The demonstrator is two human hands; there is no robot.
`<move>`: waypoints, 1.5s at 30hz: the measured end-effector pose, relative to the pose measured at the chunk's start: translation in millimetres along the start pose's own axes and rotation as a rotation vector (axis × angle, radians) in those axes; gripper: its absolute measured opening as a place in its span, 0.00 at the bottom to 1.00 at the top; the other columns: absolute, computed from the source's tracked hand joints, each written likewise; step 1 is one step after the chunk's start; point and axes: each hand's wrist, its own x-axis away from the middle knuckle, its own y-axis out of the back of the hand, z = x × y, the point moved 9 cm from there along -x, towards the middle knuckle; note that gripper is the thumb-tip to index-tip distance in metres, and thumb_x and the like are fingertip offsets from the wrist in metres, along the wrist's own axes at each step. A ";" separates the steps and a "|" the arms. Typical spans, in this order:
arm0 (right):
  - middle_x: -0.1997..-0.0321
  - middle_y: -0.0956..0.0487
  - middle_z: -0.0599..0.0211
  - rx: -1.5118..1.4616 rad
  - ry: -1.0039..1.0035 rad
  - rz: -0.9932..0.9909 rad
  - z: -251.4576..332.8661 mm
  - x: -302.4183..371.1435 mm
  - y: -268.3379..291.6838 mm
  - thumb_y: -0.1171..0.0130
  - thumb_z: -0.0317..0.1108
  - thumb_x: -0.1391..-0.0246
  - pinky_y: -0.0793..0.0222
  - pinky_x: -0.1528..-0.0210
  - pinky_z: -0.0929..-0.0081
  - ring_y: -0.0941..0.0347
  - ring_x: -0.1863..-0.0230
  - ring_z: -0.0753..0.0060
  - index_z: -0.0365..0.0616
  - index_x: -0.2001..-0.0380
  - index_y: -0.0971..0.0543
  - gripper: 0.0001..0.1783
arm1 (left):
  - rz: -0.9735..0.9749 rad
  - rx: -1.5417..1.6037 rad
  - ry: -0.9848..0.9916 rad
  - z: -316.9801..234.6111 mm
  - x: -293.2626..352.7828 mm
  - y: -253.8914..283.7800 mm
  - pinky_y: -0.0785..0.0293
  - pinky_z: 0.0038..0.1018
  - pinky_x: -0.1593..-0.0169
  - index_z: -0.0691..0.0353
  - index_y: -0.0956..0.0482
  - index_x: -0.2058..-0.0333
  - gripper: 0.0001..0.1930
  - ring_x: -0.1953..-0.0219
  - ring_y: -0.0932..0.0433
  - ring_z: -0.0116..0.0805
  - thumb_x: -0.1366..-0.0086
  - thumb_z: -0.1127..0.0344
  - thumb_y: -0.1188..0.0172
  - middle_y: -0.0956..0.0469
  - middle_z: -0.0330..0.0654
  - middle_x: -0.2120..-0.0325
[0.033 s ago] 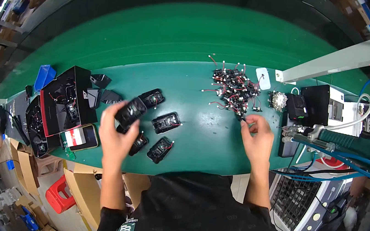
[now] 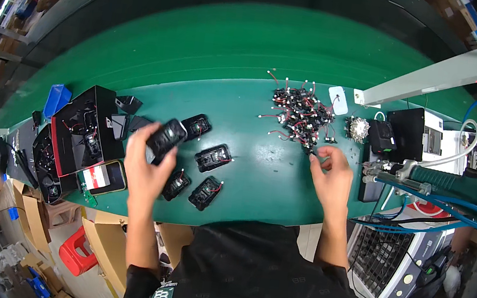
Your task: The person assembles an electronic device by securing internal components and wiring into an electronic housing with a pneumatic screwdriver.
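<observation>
My left hand (image 2: 144, 164) is closed around a black plastic housing (image 2: 167, 138), lifted above the green bench at the left. Just beyond and to its right lie more black housings: one at the back (image 2: 196, 126), one in the middle (image 2: 213, 158), and two nearer me (image 2: 176, 185) (image 2: 205, 193). Some show thin red wires inside. At the near end of a heap of small black parts with red and black wires and white connectors (image 2: 302, 114), my right hand (image 2: 331, 171) pinches with thumb and forefinger. Whatever sits between those fingertips is too small to make out.
On the left stand an open black box with parts (image 2: 103, 111), a blue bin (image 2: 57, 100) and a phone (image 2: 113, 176). Toward the right are a cluster of small silvery parts (image 2: 357, 129), a black device (image 2: 383, 137) and a metal fixture with blue hoses (image 2: 407, 180).
My left hand and its housing have shifted and turned slightly, uncovering more of the housing beside it. My right hand stays nearly where it was.
</observation>
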 end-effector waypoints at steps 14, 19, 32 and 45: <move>0.64 0.22 0.63 -0.302 -0.142 0.094 -23.1 13.1 -18.8 0.32 0.22 0.52 0.25 0.65 0.77 0.22 0.68 0.76 0.38 0.60 0.24 0.15 | 0.294 -0.108 -0.003 34.0 -95.5 -69.5 0.28 0.36 0.45 0.64 0.25 0.49 0.28 0.49 0.21 0.49 0.49 0.66 0.29 0.21 0.54 0.53; 0.53 0.26 0.66 -0.684 -0.064 0.146 -11.5 18.0 -28.8 0.36 0.19 0.48 0.26 0.57 0.78 0.23 0.58 0.76 0.35 0.58 0.23 0.13 | 0.321 -0.067 -0.027 37.9 -88.5 -71.8 0.26 0.37 0.48 0.64 0.24 0.50 0.27 0.53 0.21 0.52 0.50 0.67 0.27 0.20 0.54 0.58; 0.62 0.17 0.59 -0.341 0.002 -0.060 -8.2 9.5 -4.8 0.36 0.22 0.48 0.28 0.51 0.73 0.21 0.56 0.70 0.39 0.60 0.17 0.10 | 0.302 -0.295 -0.055 59.3 -53.0 17.6 0.29 0.39 0.44 0.61 0.25 0.46 0.29 0.50 0.27 0.52 0.50 0.70 0.31 0.24 0.51 0.53; 0.62 0.15 0.61 -0.539 0.148 0.111 47.9 13.4 -21.6 0.37 0.20 0.48 0.25 0.56 0.76 0.18 0.61 0.71 0.37 0.61 0.18 0.09 | 0.088 -0.458 -0.243 48.9 -23.7 16.6 0.27 0.39 0.52 0.64 0.22 0.66 0.07 0.58 0.23 0.48 0.44 0.72 0.36 0.22 0.48 0.59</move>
